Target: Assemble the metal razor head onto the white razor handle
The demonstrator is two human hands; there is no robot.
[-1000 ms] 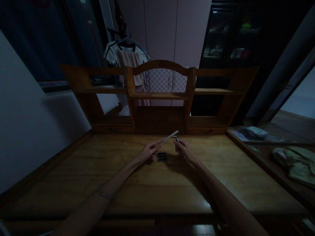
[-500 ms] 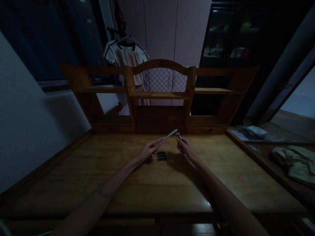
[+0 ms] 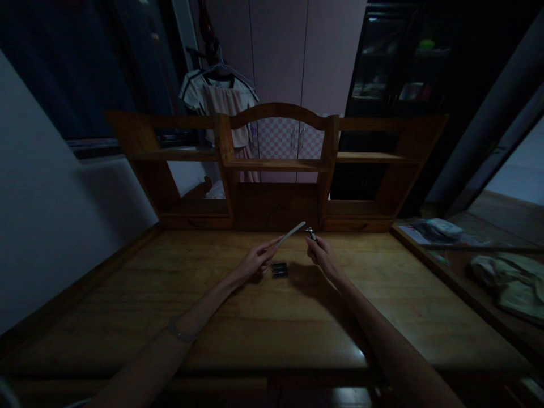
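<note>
My left hand [image 3: 256,259] is closed on the near end of a slim, pale flat stick [image 3: 291,233], which slants up and to the right. Its kind is hard to make out in the dim light. In my right hand [image 3: 322,253] is a small tool with a shiny metal head [image 3: 310,230] and a dark grip partly covered by the fingers. A small gap separates the metal head from the stick's far tip. Several small dark cylinders, like batteries [image 3: 279,270], lie side by side on the wooden desk [image 3: 272,334] below and between my hands.
Along the desk's back edge stands a wooden shelf unit [image 3: 276,165]. A raised wooden rim [image 3: 450,283] runs down the right side. Beyond it are plastic-wrapped items [image 3: 442,228] and a crumpled pale cloth [image 3: 514,283]. A white wall [image 3: 46,226] borders the left.
My right hand has shifted slightly right, drawing the metal head away from the stick's tip. My left hand and the dark cylinders stay nearly in place.
</note>
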